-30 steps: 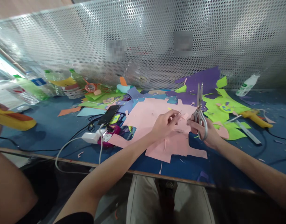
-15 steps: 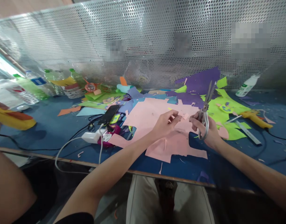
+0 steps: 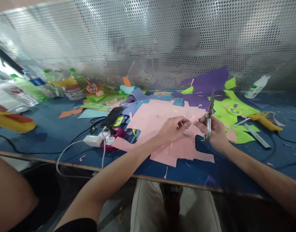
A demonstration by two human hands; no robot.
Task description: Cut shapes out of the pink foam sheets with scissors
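My left hand pinches a small pink paper cut-out just above a large pink paper sheet on the blue table. My right hand grips silver scissors by the handles, blades pointing up and away. Its thumb and forefinger also touch the same small pink piece. The two hands meet over the middle of the table.
Green paper and purple paper lie at the right, with a yellow glue gun, a ruler and a white bottle. A phone, charger and cables lie left. Plastic bottles stand far left. Another person's arm holds yellow material.
My hands have come together on the small pink piece. The scissors tilted right, then swung back closer to upright and lower.
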